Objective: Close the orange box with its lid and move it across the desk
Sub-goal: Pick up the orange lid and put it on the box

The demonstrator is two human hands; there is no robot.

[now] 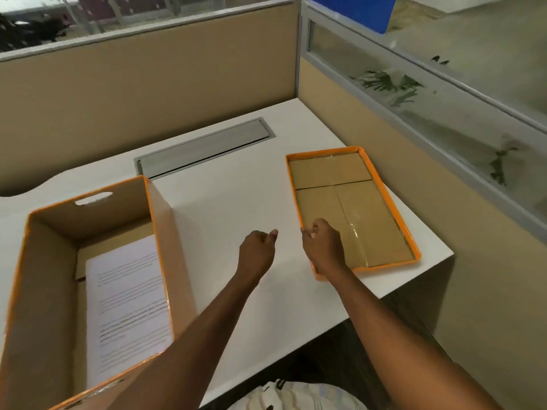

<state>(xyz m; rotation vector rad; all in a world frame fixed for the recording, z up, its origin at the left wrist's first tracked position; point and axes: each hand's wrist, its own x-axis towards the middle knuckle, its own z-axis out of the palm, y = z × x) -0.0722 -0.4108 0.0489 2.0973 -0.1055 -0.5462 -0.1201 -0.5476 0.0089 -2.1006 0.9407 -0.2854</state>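
Observation:
The orange box (165, 232) stands open at the left of the white desk, with a printed sheet of paper (127, 306) lying inside it. Its lid (381, 187) lies upside down at the right, brown inside with an orange rim. My right hand (322, 247) is at the lid's near left rim, fingers curled over the edge. My left hand (257, 253) hovers over the bare desk between box and lid, fingers loosely curled, holding nothing.
A grey cable flap (204, 147) is set into the white desk (236, 202) behind the box. Beige partition walls (148, 78) close the back and right sides. The desk's right edge runs just past the lid.

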